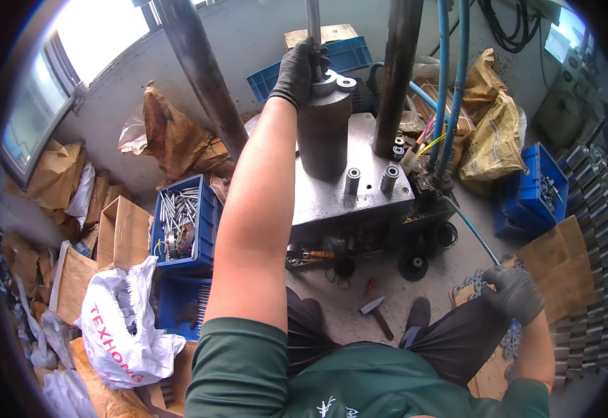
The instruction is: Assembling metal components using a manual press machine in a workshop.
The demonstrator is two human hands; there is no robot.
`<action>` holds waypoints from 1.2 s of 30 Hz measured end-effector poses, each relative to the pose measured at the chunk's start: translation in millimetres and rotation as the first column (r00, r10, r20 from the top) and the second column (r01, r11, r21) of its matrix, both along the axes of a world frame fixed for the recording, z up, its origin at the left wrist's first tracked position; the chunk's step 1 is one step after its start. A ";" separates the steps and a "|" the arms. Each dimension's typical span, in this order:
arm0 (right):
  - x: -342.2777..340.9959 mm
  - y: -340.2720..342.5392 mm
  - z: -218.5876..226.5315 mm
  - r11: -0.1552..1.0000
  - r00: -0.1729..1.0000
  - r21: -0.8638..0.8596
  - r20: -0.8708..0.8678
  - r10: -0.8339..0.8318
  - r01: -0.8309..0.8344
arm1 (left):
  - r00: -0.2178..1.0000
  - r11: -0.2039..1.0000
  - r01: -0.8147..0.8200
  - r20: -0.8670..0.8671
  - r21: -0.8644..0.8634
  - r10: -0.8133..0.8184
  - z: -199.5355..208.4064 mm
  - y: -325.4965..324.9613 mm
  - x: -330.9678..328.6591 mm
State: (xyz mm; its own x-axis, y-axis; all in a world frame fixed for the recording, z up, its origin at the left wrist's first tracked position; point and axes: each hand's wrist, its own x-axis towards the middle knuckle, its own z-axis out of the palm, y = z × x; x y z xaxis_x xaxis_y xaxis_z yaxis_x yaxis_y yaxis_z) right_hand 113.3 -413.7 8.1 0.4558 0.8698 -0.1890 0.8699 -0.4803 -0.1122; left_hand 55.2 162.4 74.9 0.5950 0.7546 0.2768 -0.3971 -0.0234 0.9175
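Note:
My left hand (295,73), in a dark grey glove, reaches up to a dark upright cylinder (323,136) on the press bed. Its fingers are wrapped round the lower part of a vertical metal shaft (313,21), just above a ring-shaped piece (323,86) on the cylinder's top. A small bright metal sleeve (346,83) lies beside that ring. Off to the right, my gloved right hand (516,292) is closed round the end of a long thin lever (472,226), which slopes down from the press's side. The glove hides the lever's tip.
Two thick columns (203,70) flank the cylinder. Two short sleeves (390,179) stand on the steel bed (332,205). A blue crate (213,216) of metal rods and a white sack (126,324) sit left; stacked metal parts (586,258) rise right. A hammer (379,317) lies between my feet.

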 end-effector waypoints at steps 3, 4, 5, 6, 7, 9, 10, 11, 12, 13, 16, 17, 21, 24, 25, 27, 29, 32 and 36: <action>-3.6 -3.0 -0.8 0.988 0.998 0.147 0.026 -0.053 0.048 | 1.000 0.999 0.015 -0.004 0.036 -0.015 3.3 -4.9 -0.4; -6.6 -1.8 -0.1 0.982 0.996 0.170 0.013 -0.087 0.083 | 1.000 0.999 -0.005 0.009 0.043 0.005 3.0 -5.6 -0.6; -8.2 -1.6 0.6 0.974 0.993 0.192 -0.002 -0.120 0.119 | 0.999 0.998 -0.025 0.022 0.050 0.024 2.9 -6.5 -0.6; -8.5 -2.7 0.0 0.974 0.993 0.191 0.000 -0.122 0.119 | 0.999 0.999 -0.024 0.024 0.049 0.023 2.7 -7.5 -0.6; -8.2 -2.6 -2.1 0.968 0.992 0.219 0.003 -0.123 0.119 | 0.999 0.994 -0.043 0.006 0.103 0.043 1.6 -6.0 -1.0; -6.5 -2.1 -2.6 0.961 0.992 0.250 0.009 -0.124 0.118 | 0.998 0.985 -0.063 -0.008 0.158 0.065 0.1 -3.7 -0.4; -5.1 -2.3 -1.9 0.964 0.993 0.245 0.021 -0.114 0.106 | 0.996 0.977 -0.092 0.035 0.193 0.087 -1.7 -3.5 1.3; -3.8 -2.0 -0.9 0.966 0.994 0.240 0.033 -0.104 0.093 | 0.991 0.966 -0.123 0.078 0.227 0.107 -3.5 -3.5 3.1; -2.9 -1.1 1.1 0.966 0.994 0.241 0.036 -0.103 0.092 | 0.991 0.966 -0.124 0.081 0.227 0.108 -6.2 -4.6 5.3; -2.4 0.4 3.8 0.963 0.995 0.256 0.022 -0.093 0.084 | 0.981 0.936 -0.186 0.111 0.298 0.160 -10.0 -6.6 7.3; -0.5 3.3 11.5 0.957 0.995 0.271 -0.013 -0.102 0.102 | 0.966 0.864 -0.259 0.099 0.432 0.240 -13.6 -2.2 9.2; 0.0 4.1 13.0 0.955 0.992 0.267 -0.036 -0.125 0.130 | 0.961 0.829 -0.262 0.055 0.494 0.271 -14.0 2.3 9.8; 9.2 -0.6 7.6 0.956 0.995 0.282 0.035 -0.094 0.080 | 0.975 0.898 -0.218 0.043 0.382 0.218 -11.9 -8.9 14.3; 8.8 0.1 8.3 0.958 0.994 0.271 0.019 -0.104 0.095 | 0.962 0.870 -0.248 0.001 0.426 0.274 -8.2 -12.3 11.5; 8.0 0.5 9.0 0.961 0.993 0.258 0.032 -0.111 0.099 | 0.958 0.866 -0.255 -0.009 0.430 0.287 -7.2 -12.4 11.1; 6.9 1.0 10.5 0.963 0.992 0.249 0.046 -0.117 0.102 | 0.959 0.860 -0.252 -0.007 0.443 0.284 -6.0 -12.4 10.5; 6.6 1.3 11.8 0.961 0.995 0.265 0.033 -0.097 0.085 | 0.953 0.868 -0.247 -0.053 0.432 0.298 -4.5 -13.8 10.8; 7.6 -0.4 10.3 0.954 0.995 0.285 0.008 -0.102 0.096 | 0.945 0.866 -0.260 -0.072 0.427 0.320 -3.4 -11.7 14.1; 6.4 -1.8 9.8 0.966 0.993 0.244 0.062 -0.102 0.084 | 0.916 0.836 -0.315 -0.086 0.450 0.392 -5.4 -1.6 20.3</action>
State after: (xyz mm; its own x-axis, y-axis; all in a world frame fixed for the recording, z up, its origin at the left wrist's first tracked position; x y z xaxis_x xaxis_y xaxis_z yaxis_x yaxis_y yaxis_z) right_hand 119.7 -415.5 17.9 0.5412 0.8389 0.0578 0.8331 -0.5256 -0.1723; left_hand 75.5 160.8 69.6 0.3759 0.7568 0.5347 -0.1291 -0.5286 0.8390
